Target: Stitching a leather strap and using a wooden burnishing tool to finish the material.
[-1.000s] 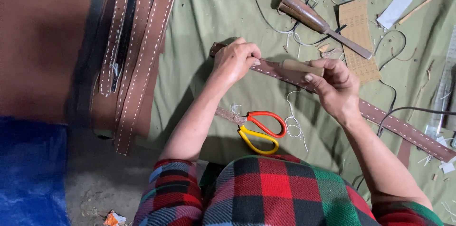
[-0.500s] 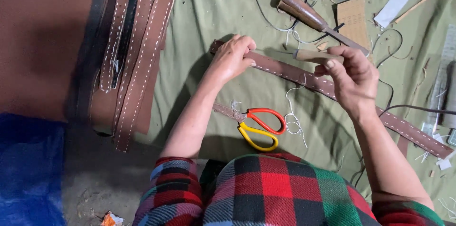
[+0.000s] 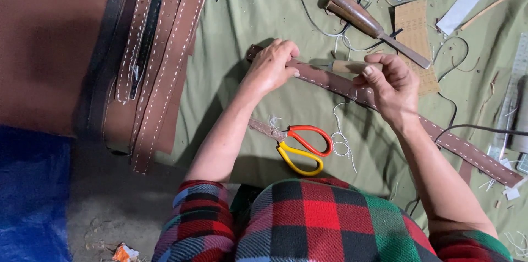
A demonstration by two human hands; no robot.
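Note:
A long brown leather strap (image 3: 324,77) with white stitching lies slantwise across the green cloth (image 3: 258,14). My left hand (image 3: 272,66) presses down on the strap's upper left end, fingers curled over it. My right hand (image 3: 390,86) is closed around a small tool with a pale wooden handle (image 3: 346,66), held just above the strap's middle. A loose white thread (image 3: 341,124) trails down from the strap below that hand.
Scissors with a red and a yellow handle (image 3: 300,143) lie near my lap. Several stitched leather straps (image 3: 159,47) are stacked at the left. A wooden-handled knife (image 3: 368,22), a perforated tan piece (image 3: 415,31), a black cord (image 3: 451,124) and rulers (image 3: 514,91) lie at the right.
My right hand has moved up and left along the strap with the wooden-handled tool. The left hand stays on the strap's end.

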